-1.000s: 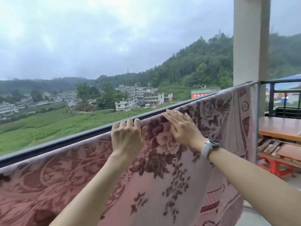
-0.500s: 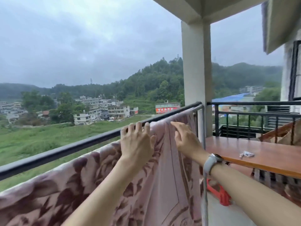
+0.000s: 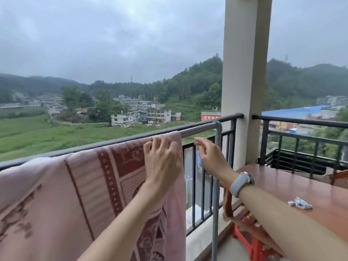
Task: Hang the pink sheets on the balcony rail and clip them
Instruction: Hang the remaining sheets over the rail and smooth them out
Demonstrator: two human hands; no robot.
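The pink sheet [image 3: 90,185] with dark red flower and border patterns hangs over the grey metal rail [image 3: 199,129], just inside the black balcony rail [image 3: 231,116]. Its right edge ends short of the grey rail's corner post. My left hand [image 3: 162,162] rests on the sheet near that edge, with arched fingers and fingertips on the cloth at the rail. To the right of the edge, my right hand [image 3: 211,157] hovers off the cloth, loosely curled and holding nothing. No clip is in sight.
A concrete pillar [image 3: 244,72] stands at the balcony corner. A brown wooden table [image 3: 301,187] on the right carries a small crumpled wrapper [image 3: 301,203]. A red plastic stool [image 3: 252,242] sits under it. Beyond the rail lie fields and buildings.
The view and both hands have travelled right along the rail to the sheet's right edge. My right hand has come off the cloth, and my left hand's fingers are now arched.
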